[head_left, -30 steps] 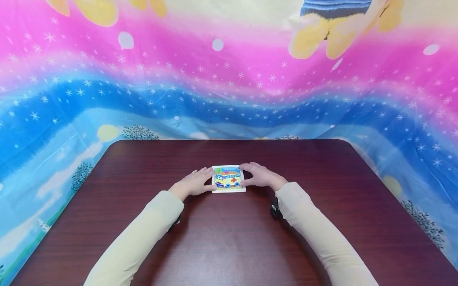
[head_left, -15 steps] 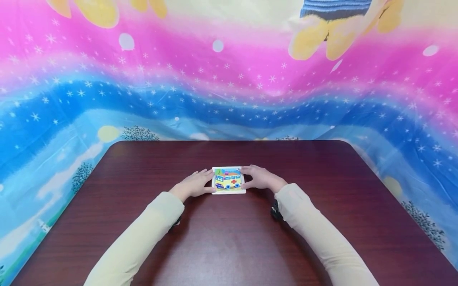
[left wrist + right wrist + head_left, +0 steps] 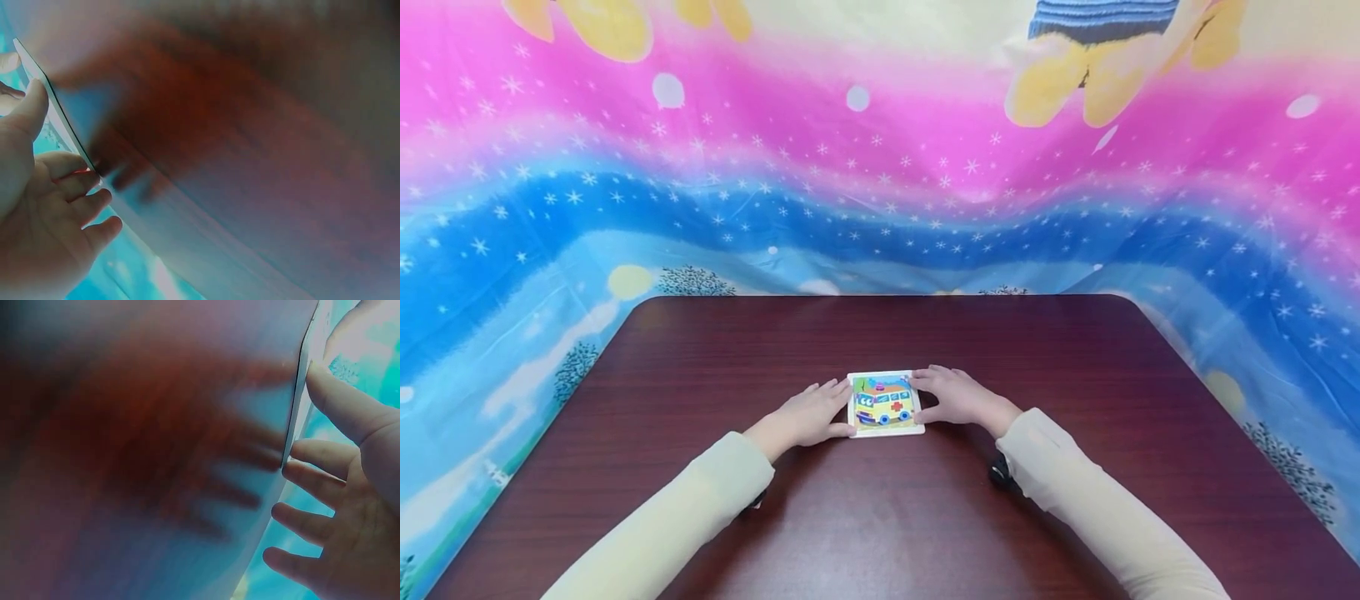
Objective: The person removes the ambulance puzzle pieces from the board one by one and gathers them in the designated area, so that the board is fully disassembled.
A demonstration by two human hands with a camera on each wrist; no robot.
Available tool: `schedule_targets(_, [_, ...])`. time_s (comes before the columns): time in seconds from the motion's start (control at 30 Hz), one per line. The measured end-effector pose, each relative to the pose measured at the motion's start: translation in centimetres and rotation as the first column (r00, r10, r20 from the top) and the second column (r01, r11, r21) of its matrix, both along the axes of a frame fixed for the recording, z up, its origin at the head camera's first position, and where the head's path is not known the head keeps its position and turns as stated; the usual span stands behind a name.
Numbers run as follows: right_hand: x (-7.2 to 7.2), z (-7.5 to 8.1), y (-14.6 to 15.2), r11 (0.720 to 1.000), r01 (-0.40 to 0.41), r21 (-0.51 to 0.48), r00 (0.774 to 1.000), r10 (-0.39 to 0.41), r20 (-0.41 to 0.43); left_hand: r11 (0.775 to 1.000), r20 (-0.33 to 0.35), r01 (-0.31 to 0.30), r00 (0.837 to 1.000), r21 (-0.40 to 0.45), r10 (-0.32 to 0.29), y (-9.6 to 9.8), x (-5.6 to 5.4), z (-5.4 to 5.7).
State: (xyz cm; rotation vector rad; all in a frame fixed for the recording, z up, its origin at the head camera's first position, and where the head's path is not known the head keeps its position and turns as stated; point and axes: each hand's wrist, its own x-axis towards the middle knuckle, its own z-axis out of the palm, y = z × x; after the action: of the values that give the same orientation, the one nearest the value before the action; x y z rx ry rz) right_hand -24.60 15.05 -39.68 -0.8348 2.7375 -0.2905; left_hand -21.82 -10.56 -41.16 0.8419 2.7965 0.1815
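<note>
A small white-framed picture board (image 3: 886, 433) with a cartoon ambulance on it lies flat near the middle of the table. My left hand (image 3: 805, 417) touches its left edge, thumb at the near corner and fingertips farther up. On the opposite side, my right hand (image 3: 958, 397) touches the right edge in the same way. In the left wrist view, the thumb and nearest fingers of the left hand (image 3: 47, 187) meet the thin board edge (image 3: 65, 122); the other fingers stay mostly straight. The right wrist view has the right hand (image 3: 344, 494) with extended fingers against the board's side (image 3: 300, 381).
The dark reddish-brown table (image 3: 880, 517) has rounded far corners and a glossy surface. A colourful cloth (image 3: 880, 200) with snowflakes hangs behind it and along both sides. A black device (image 3: 1000, 471) sits under the right cuff.
Both hands and the board have moved together toward the near side of the table and slightly right. The board has turned slightly. The hands keep their contact with its edges.
</note>
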Motion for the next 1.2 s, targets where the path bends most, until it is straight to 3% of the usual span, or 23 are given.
schedule_targets(0.23, [1.2, -0.2, 0.4, 1.0, -0.012, 0.003, 1.0, 0.012, -0.019, 1.0, -0.022, 0.018, 1.0, 0.004, -0.017, 0.3, 1.5, 0.1])
schedule_targets(0.57, [1.3, 0.4, -0.2, 1.0, -0.022, 0.022, 0.999, 0.023, -0.039, 1.0, 0.007, 0.016, 1.0, 0.017, -0.016, 0.3, 1.9, 0.6])
schedule_targets(0.73, [1.0, 1.0, -1.0, 0.999, -0.013, 0.041, 0.998, 0.016, -0.059, 1.0, 0.013, 0.017, 1.0, 0.021, -0.017, 0.2, 1.9, 0.5])
schedule_targets(1.0, [-0.6, 1.3, -3.7, 0.997, -0.046, -0.067, 0.998, 0.043, -0.056, 0.997, -0.048, 0.067, 0.997, 0.036, -0.065, 0.0, 1.8, 0.4])
schedule_targets(1.2, [-1.3, 1.0, -5.4, 0.99, -0.064, -0.123, 0.998, 0.064, -0.003, 0.995, -0.04, 0.085, 0.996, 0.054, -0.083, -0.2, 1.9, 0.4])
